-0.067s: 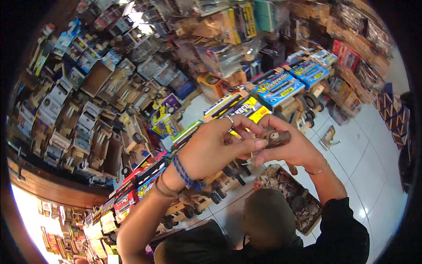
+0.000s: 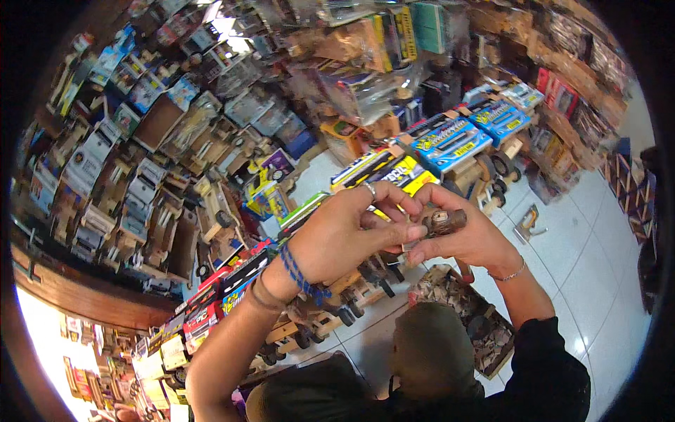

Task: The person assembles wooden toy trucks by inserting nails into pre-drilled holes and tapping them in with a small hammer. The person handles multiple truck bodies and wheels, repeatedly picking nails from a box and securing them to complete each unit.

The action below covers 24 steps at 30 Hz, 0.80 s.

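Two bare hands meet above a row of wooden toy trucks point(image 2: 453, 144) in a crowded room. The right hand point(image 2: 481, 239) curls around a dark brown lump point(image 2: 448, 221), apparently a hammer head, gripping it between thumb and fingers. The lump's long axis runs crosswise, tipped slightly up toward the right, its left end just beside the thumb tip of the left hand point(image 2: 344, 228). Of the two, the right is nearer, in contact with the lump; the left stands on the lump's left side, fingers bent, thumb and forefinger narrowed. Whether those left fingertips pinch something small or press the lump itself cannot be told; a pale sliver between the hands is too small to name.

Edges crowd the far side, where a yellow truck panel point(image 2: 420, 178) shows just beyond the fingertips, while stacked toys fill the left. Lower down, the rim of a scrap-filled box point(image 2: 503, 357) lies beneath the right forearm's side. More open room spreads to the right over white floor tiles point(image 2: 569, 264), where a staple gun point(image 2: 527, 224) lies well apart from the lump.
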Tool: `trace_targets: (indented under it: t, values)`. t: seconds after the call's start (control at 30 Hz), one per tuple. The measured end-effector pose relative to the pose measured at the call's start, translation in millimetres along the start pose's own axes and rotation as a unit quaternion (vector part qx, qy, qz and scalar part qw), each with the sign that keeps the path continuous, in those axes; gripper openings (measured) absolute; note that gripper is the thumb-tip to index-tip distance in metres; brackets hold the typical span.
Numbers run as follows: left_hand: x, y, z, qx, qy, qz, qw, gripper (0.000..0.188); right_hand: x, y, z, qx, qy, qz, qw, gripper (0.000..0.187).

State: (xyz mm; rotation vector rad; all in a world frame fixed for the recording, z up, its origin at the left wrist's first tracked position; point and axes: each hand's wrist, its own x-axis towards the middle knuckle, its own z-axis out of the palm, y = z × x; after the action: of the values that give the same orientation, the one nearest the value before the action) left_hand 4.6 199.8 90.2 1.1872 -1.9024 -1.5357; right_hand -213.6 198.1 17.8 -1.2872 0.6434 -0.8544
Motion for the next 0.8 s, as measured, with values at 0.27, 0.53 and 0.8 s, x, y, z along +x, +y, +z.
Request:
trace_targets:
  t: [0.27,0.53,0.8]
  values:
    - [-8,-22,-47,-0.049,-0.022,-0.014,0.998,0.037,0,-12,15,-0.054,0.096,0.029,0.994,0.026]
    - [-14,-49,-76,-0.014,0.02,-0.015,1.0,0.034,-39,6,-31,0.165,0.342,-0.104,0.919,0.037]
    - [-3,-49,-57,0.064,0.083,-0.026,0.994,0.028,-67,65,3,0.201,0.241,0.009,0.949,0.034]
